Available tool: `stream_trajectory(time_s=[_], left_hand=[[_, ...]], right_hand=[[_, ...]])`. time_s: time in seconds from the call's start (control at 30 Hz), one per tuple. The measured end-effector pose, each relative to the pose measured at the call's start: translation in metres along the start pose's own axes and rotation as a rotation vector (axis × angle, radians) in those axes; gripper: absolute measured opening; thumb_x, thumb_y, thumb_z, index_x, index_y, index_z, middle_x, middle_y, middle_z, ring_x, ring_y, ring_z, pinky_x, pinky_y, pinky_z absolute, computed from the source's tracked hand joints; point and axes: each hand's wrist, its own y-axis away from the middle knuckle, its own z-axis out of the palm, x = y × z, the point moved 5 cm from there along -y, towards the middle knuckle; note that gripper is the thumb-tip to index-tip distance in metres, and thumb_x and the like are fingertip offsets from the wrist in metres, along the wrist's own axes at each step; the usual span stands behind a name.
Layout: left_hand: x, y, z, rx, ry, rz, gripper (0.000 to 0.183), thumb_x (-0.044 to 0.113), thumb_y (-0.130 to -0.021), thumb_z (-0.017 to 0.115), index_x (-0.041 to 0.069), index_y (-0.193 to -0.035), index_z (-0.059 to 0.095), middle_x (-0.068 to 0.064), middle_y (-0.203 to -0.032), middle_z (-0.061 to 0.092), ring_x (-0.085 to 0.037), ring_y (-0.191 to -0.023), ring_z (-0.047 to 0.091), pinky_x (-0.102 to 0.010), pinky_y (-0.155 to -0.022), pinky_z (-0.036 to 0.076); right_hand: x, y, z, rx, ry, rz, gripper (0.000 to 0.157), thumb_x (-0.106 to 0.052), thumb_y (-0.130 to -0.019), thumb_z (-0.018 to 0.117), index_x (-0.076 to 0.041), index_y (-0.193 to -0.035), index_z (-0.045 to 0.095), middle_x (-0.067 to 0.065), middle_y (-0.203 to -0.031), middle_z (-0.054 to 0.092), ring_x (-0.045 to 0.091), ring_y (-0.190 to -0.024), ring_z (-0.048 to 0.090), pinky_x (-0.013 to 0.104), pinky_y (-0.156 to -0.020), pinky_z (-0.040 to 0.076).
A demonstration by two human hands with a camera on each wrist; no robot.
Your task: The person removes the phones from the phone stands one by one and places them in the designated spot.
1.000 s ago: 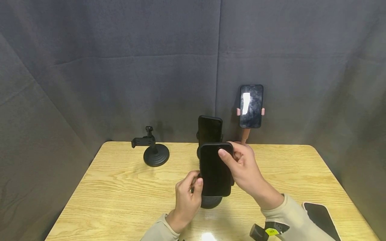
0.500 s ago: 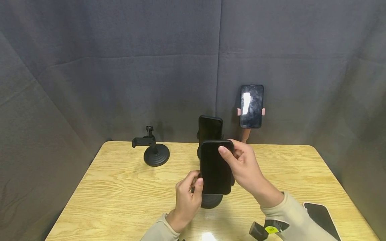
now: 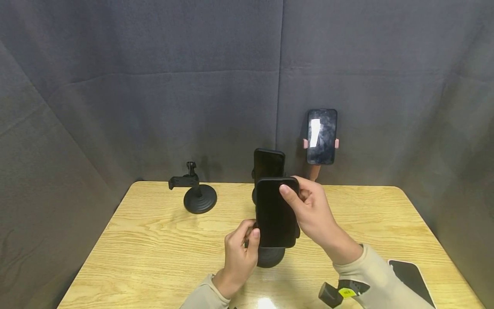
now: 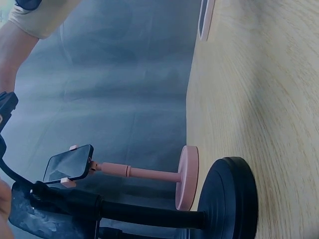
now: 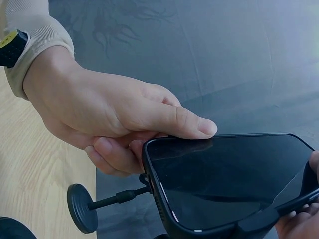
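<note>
In the head view, my right hand (image 3: 310,210) pinches the upper right corner of a black smartphone (image 3: 275,214), thumb on its screen. My left hand (image 3: 241,253) grips the black phone holder at the phone's lower left side, thumb and fingers close to its edge. Most of that holder is hidden behind the phone; its round base (image 3: 271,257) shows below. The right wrist view shows the phone's dark screen (image 5: 224,179) with the right thumb lying along its long edge. Farther back, another black phone (image 3: 269,165) stands upright, partly covered by the held one.
At the back right, a phone (image 3: 322,136) sits in a pink stand (image 3: 314,172). A bare black phone stand (image 3: 198,197) stands at the left. A light-edged phone (image 3: 412,279) lies at the right front of the wooden table (image 3: 154,249). Grey curtains (image 3: 173,86) surround the table.
The right hand has raised the smartphone slightly in the head view. The left hand keeps its place, and the other stands have not moved.
</note>
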Motion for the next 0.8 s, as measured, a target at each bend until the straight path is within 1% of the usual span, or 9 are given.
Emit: stream_trajectory(time_s=[0.07, 0.23, 0.47, 0.63, 0.7, 0.8], left_hand=[[0.0002, -0.0001, -0.0002, 0.000, 0.000, -0.003, 0.019, 0.009, -0.105, 0.052, -0.002, -0.098, 0.067, -0.013, -0.076, 0.075, -0.015, -0.063, 0.073, -0.017, -0.059, 0.057], [-0.0001, 0.0002, -0.0004, -0.003, -0.002, -0.010, 0.010, -0.001, -0.098, 0.056, -0.002, -0.099, 0.067, -0.014, -0.078, 0.075, -0.016, -0.066, 0.074, -0.018, -0.061, 0.058], [0.0002, 0.0003, -0.0001, -0.009, 0.004, -0.017, 0.011, -0.004, -0.097, 0.056, -0.003, -0.098, 0.066, -0.015, -0.080, 0.076, -0.019, -0.068, 0.076, -0.018, -0.062, 0.059], [-0.0002, 0.0004, 0.0000, -0.006, 0.007, -0.013, 0.012, -0.009, -0.093, 0.056, -0.003, -0.098, 0.066, -0.016, -0.080, 0.076, -0.019, -0.068, 0.076, -0.018, -0.062, 0.059], [-0.0004, 0.0004, 0.0000, -0.005, 0.009, -0.011, 0.012, -0.009, -0.093, 0.057, -0.003, -0.098, 0.066, -0.016, -0.080, 0.076, -0.019, -0.068, 0.076, -0.018, -0.062, 0.059], [-0.0008, 0.0005, 0.0000, -0.006, 0.012, -0.010, 0.012, -0.009, -0.093, 0.057, -0.003, -0.098, 0.066, -0.016, -0.080, 0.076, -0.019, -0.069, 0.077, -0.018, -0.063, 0.059]], right_hand=[[-0.0003, -0.0004, 0.0000, 0.003, 0.000, 0.000, 0.022, -0.003, -0.103, 0.055, 0.017, -0.110, 0.061, -0.012, -0.092, 0.078, 0.013, -0.081, 0.077, 0.034, -0.068, 0.064], [-0.0011, -0.0013, 0.0002, 0.012, 0.002, -0.001, 0.022, -0.002, -0.103, 0.055, 0.018, -0.110, 0.061, -0.012, -0.092, 0.078, 0.012, -0.080, 0.077, 0.034, -0.068, 0.064], [-0.0018, -0.0025, 0.0006, 0.013, 0.000, -0.011, 0.023, -0.002, -0.103, 0.055, 0.019, -0.110, 0.061, -0.011, -0.091, 0.078, 0.013, -0.080, 0.077, 0.033, -0.068, 0.064], [-0.0026, -0.0036, 0.0007, 0.013, -0.002, -0.018, 0.023, -0.003, -0.103, 0.055, 0.019, -0.109, 0.061, -0.011, -0.092, 0.078, 0.013, -0.081, 0.077, 0.033, -0.068, 0.064], [-0.0031, -0.0041, 0.0007, 0.014, -0.005, -0.020, 0.022, -0.003, -0.103, 0.055, 0.017, -0.108, 0.062, -0.010, -0.091, 0.078, 0.013, -0.081, 0.077, 0.033, -0.068, 0.064], [-0.0036, -0.0047, 0.0007, 0.020, -0.011, -0.020, 0.018, -0.003, -0.103, 0.055, 0.011, -0.106, 0.065, -0.009, -0.090, 0.078, 0.013, -0.079, 0.077, 0.033, -0.067, 0.064]])
